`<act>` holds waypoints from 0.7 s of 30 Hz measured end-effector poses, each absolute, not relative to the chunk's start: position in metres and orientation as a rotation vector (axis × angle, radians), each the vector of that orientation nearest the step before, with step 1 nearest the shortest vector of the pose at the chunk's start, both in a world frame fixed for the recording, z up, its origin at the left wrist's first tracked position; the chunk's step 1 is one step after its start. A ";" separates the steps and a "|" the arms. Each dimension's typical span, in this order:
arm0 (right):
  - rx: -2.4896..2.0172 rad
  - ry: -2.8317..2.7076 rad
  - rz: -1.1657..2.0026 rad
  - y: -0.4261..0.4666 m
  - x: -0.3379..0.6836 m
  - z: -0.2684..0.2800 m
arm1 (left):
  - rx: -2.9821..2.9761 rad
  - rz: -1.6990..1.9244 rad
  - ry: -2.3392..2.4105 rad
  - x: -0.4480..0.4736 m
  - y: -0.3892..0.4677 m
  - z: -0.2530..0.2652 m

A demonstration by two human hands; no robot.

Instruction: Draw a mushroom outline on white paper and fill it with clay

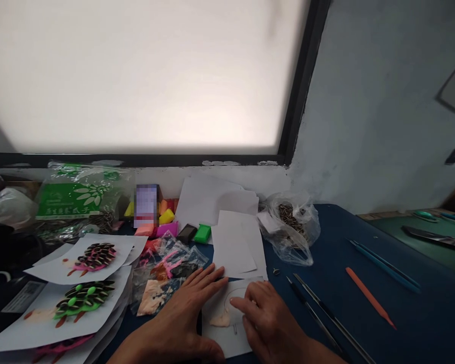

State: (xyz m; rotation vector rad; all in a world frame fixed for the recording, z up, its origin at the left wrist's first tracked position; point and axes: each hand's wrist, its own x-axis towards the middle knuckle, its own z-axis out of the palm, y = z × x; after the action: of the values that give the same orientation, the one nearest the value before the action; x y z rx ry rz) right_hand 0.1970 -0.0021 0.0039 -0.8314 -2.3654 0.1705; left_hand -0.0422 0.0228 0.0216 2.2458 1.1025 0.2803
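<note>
A sheet of white paper lies on the blue tabletop with pencil lines drawn on it. Pale skin-coloured clay is spread thin inside the drawing's left part. My left hand lies open along the sheet's left edge, its fingers stretched out and its thumb near the bottom. Over the drawing's right part, my right hand is curled, with the index fingertip bent toward the paper beside the clay. Whatever its fingers may hold is too small or hidden to name.
Finished hedgehog pictures of clay and seeds are stacked at left. Opened clay packets lie beyond my left hand. A bag of seeds stands at the back right. Tweezers, an orange tool and slim metal tools lie at right.
</note>
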 end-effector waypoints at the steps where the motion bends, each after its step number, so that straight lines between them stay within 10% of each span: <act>1: -0.842 -2.330 0.201 -0.002 0.197 0.003 | 2.221 0.296 1.106 -0.043 0.022 0.020; 21: -0.891 -2.060 0.514 0.007 0.196 -0.001 | 1.546 1.223 1.052 -0.052 0.033 0.020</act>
State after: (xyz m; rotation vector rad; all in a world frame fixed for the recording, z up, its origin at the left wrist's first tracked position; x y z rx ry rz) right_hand 0.1963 0.0066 -0.0008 -0.8912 -2.0601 0.5138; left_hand -0.0524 0.0329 0.0202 1.5456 1.0520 1.2226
